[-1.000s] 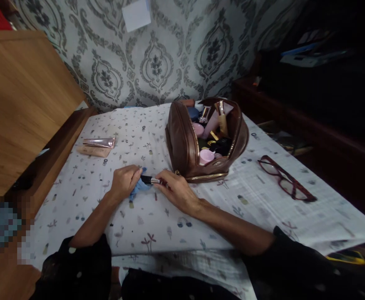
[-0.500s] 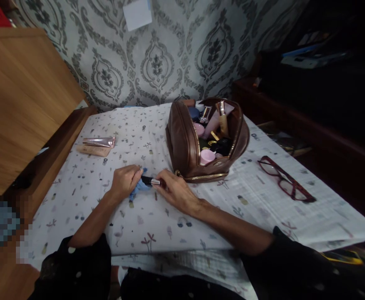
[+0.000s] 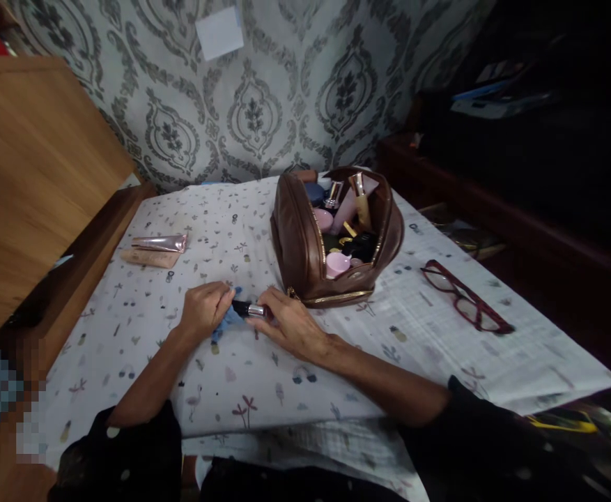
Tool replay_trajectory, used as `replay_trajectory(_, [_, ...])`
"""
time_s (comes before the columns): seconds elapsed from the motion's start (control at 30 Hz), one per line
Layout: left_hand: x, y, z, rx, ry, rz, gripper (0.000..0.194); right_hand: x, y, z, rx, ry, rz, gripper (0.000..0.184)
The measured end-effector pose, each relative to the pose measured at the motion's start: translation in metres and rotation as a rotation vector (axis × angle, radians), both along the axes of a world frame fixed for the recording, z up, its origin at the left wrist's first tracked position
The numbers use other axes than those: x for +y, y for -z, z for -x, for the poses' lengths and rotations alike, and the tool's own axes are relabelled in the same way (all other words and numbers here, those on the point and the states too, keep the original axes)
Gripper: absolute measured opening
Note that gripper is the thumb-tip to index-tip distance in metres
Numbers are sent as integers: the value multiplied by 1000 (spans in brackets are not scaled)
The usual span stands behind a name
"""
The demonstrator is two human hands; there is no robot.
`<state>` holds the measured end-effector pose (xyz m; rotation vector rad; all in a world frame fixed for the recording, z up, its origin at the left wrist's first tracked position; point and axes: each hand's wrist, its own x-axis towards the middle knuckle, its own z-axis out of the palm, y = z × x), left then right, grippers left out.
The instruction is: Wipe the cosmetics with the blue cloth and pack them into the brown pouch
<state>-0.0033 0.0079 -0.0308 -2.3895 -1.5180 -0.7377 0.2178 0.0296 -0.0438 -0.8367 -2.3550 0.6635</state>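
Note:
My left hand (image 3: 207, 309) is closed on a crumpled blue cloth (image 3: 226, 324), wrapped about the black end of a small cosmetic tube (image 3: 256, 310). A shiny silver band shows at the middle of the tube. The tube's other, dark reddish end lies in the fingers of my right hand (image 3: 295, 326), which grips it. Both hands are just above the patterned cloth on the table, in front of an open brown makeup bag (image 3: 302, 240). Inside the bag are pink jars (image 3: 338, 264), a gold-capped bottle (image 3: 361, 202) and other cosmetics.
Two squeeze tubes, one metallic pink (image 3: 161, 242) and one beige (image 3: 151, 259), lie at the left of the table. Red-framed glasses (image 3: 465, 296) rest on the right. A wooden panel (image 3: 33, 174) stands at the left, the patterned wall behind.
The view has shifted slightly, so the bag and glasses appear further left. Both hands keep their grip, and the silver band shows a little more beside my right fingers.

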Motion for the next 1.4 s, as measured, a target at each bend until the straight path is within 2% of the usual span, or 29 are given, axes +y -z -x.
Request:
replay_trajectory(0.1, [-2,-2,-4,63,-15,-97,39,0,-2,0,-25,2,-9,14])
replay_trajectory(0.2, [-5,-6,-16,116,14,-183,33,0,-3,0,-45,21,-20,15])
replay_trajectory(0.33, [-7,-6,-32,97,111,-143,31,-2,-3,0,-54,30,-42,16])
replay_trajectory(0.5, [-3,-3,-26,28,73,-101,33,-5,-5,-1,14,38,-65,20])
replay_trajectory(0.67, [-2,-2,-12,-114,-34,36,37,-4,-10,-5,121,71,-65,22])
replay_trajectory(0.8, [-2,3,-12,-253,-67,118,41,-4,-15,-9,241,94,-30,22])
replay_trajectory(0.97, [-5,0,-24,-535,-156,213,49,-7,-19,-9,514,9,148,24])
replay_trajectory(1.07, [-9,-11,-42,-713,-186,273,54,-9,-20,-7,663,-63,239,31])
replay_trajectory(1.2, [-12,-34,-66,-718,-104,266,55,-12,-29,-12,705,-93,154,37])
replay_trajectory(1.3, [-5,-63,-78,-621,-60,220,50,-18,-43,-30,758,-41,174,36])
replay_trajectory(1.4, [18,-104,-90,-438,-34,107,39,-24,-54,-53,879,10,368,32])
